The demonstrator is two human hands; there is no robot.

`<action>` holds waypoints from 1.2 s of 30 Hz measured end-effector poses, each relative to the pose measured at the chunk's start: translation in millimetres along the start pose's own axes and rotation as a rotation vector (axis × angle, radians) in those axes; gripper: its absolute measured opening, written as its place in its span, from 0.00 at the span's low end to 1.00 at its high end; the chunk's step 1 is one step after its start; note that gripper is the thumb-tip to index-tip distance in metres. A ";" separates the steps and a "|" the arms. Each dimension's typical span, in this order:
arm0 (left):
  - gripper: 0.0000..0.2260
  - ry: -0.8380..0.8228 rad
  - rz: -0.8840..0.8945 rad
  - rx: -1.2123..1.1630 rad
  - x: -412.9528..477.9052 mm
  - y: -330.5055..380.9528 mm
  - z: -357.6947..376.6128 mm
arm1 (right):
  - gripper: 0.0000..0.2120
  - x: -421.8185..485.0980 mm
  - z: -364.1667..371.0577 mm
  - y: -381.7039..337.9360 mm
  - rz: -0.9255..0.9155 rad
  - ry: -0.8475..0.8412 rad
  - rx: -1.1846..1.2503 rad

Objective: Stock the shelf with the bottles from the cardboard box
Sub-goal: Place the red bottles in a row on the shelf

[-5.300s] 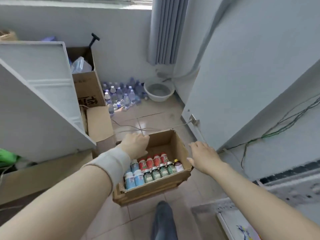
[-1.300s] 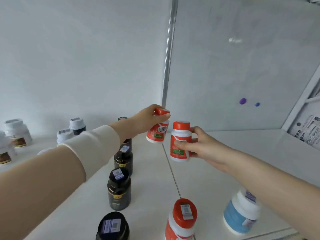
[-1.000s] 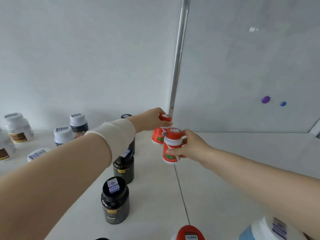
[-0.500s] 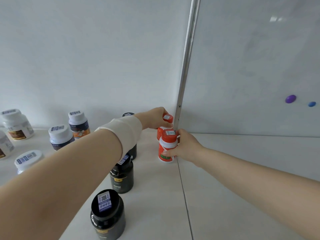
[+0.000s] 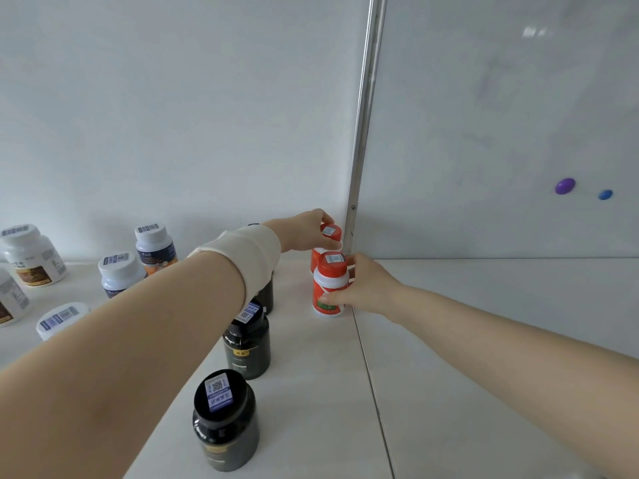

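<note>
Two red-capped bottles stand upright on the white shelf (image 5: 311, 368), one behind the other, close to the metal divider post (image 5: 363, 133). My left hand (image 5: 307, 229) grips the cap of the rear red bottle (image 5: 330, 233), which is mostly hidden behind the front one. My right hand (image 5: 366, 288) holds the front red bottle (image 5: 328, 288) around its body, its base on the shelf. The cardboard box is out of view.
A row of dark bottles (image 5: 226, 420) (image 5: 247, 344) runs toward me left of the red ones. Several white-capped bottles (image 5: 154, 248) (image 5: 31, 254) stand at the far left. Right of the shelf seam lies bare white shelf; two magnets (image 5: 565, 186) stick to the board.
Both hands have brought the red bottles down and back toward the post; the bottles now stand on the shelf in a line, with both hands still on them.
</note>
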State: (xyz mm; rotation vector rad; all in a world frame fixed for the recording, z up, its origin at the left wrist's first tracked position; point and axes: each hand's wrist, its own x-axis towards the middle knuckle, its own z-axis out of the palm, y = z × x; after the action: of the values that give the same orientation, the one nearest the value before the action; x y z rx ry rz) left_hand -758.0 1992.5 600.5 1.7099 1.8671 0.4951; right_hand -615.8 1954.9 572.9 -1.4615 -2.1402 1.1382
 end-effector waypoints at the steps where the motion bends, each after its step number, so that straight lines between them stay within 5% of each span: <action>1: 0.26 0.009 0.000 0.020 -3.6 1.9 -3.1 | 0.35 -3.8 -3.1 -1.5 0.000 0.014 -0.008; 10: 0.23 0.250 0.043 0.482 -104.0 19.7 -25.8 | 0.33 -70.1 -22.7 -33.6 -0.070 0.163 -0.574; 15: 0.18 0.440 0.054 0.980 -195.9 22.0 -23.1 | 0.29 -118.9 -14.3 -52.6 -0.150 0.309 -0.692; 20: 0.17 0.492 -0.019 1.129 -288.9 9.7 -29.1 | 0.26 -176.8 19.0 -78.3 -0.274 0.296 -0.777; 28: 0.19 0.486 -0.210 1.222 -447.0 -70.6 -55.5 | 0.23 -252.3 143.6 -153.5 -0.553 0.168 -0.839; 36: 0.18 0.456 -0.515 1.163 -639.4 -238.6 -103.3 | 0.26 -321.0 358.6 -274.3 -0.876 -0.034 -0.830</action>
State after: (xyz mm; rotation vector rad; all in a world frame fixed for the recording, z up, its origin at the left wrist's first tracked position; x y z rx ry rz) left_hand -986.5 1342.0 631.8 1.6344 3.1563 -0.6007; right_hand -880.9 1469.7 606.7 -0.4980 -2.9385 -0.0603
